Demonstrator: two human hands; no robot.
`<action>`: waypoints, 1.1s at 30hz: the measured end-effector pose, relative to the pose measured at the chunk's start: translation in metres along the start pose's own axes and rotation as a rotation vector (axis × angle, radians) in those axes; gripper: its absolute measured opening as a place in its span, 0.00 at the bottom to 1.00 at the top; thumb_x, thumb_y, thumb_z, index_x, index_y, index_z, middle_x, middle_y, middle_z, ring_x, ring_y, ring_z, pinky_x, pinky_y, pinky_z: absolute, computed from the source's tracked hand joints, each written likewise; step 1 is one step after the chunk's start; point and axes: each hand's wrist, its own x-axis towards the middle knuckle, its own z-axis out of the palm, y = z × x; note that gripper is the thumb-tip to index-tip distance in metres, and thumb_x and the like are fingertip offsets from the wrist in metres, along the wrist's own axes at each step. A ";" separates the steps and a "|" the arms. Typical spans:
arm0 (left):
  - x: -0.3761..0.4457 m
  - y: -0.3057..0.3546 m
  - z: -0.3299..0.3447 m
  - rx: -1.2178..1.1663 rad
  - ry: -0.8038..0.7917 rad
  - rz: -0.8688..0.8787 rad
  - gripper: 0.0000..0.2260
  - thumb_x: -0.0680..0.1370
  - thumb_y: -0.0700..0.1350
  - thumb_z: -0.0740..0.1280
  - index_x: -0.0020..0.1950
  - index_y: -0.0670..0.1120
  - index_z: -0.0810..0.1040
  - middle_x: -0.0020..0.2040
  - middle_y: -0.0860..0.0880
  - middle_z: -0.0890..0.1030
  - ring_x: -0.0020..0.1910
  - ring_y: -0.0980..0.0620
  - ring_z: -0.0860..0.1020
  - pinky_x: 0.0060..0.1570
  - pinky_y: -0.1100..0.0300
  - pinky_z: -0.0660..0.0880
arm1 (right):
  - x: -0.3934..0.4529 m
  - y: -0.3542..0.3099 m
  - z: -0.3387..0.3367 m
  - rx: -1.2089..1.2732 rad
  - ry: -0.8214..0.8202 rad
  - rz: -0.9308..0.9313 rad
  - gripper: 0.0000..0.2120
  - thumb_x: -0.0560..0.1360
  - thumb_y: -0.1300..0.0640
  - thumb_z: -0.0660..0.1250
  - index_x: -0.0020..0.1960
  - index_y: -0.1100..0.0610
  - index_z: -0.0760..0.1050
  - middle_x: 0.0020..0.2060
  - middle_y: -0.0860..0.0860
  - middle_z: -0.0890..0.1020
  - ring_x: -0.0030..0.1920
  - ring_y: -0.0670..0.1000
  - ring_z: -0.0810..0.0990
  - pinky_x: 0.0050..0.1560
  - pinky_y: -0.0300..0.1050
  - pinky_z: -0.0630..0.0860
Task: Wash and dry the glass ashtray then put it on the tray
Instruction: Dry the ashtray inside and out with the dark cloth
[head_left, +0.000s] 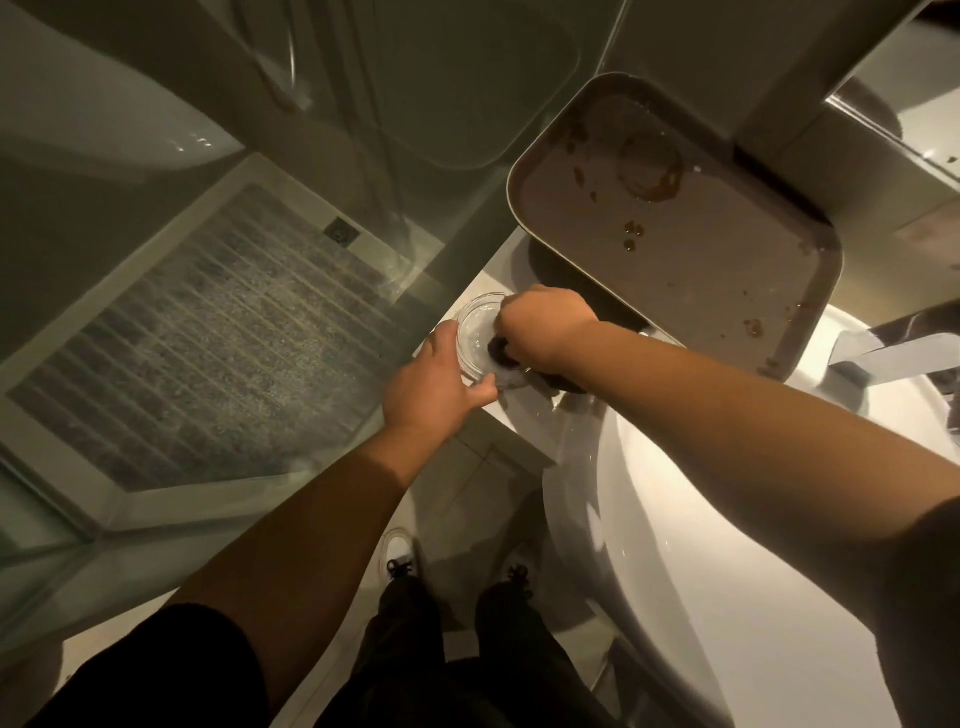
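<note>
The clear glass ashtray (475, 332) sits at the left edge of the white counter, beside the sink. My left hand (434, 382) grips its near rim with fingers curled around it. My right hand (545, 325) is closed on a dark cloth (501, 351) and presses it into the ashtray's bowl. The brown tray (691, 270), stained with several dark spots and a ring mark, lies tilted just beyond my right hand, partly over the basin.
A white basin (701, 519) fills the lower right, with a chrome faucet (893, 353) at the right edge. A glass shower wall and its textured floor mat (208, 353) lie to the left. My shoes (400, 556) stand on the tiled floor below.
</note>
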 end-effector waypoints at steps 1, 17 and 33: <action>0.000 -0.001 -0.001 0.021 -0.006 0.012 0.28 0.71 0.59 0.67 0.66 0.48 0.65 0.59 0.45 0.78 0.47 0.37 0.80 0.36 0.55 0.67 | -0.004 0.001 -0.001 0.018 -0.036 -0.018 0.07 0.75 0.54 0.66 0.49 0.55 0.80 0.43 0.53 0.78 0.43 0.55 0.75 0.42 0.47 0.73; 0.018 -0.011 -0.023 -0.220 -0.326 0.259 0.43 0.69 0.58 0.74 0.77 0.59 0.52 0.46 0.55 0.74 0.45 0.55 0.77 0.44 0.59 0.72 | -0.018 0.007 0.017 0.180 0.035 -0.164 0.10 0.77 0.48 0.63 0.52 0.51 0.80 0.40 0.51 0.78 0.40 0.52 0.77 0.39 0.48 0.78; 0.040 -0.013 -0.035 -0.143 -0.372 0.321 0.31 0.72 0.51 0.72 0.72 0.52 0.62 0.41 0.52 0.80 0.37 0.55 0.78 0.36 0.61 0.72 | -0.014 0.018 0.015 0.162 0.056 -0.311 0.11 0.77 0.49 0.64 0.54 0.53 0.80 0.43 0.49 0.74 0.45 0.52 0.75 0.42 0.47 0.75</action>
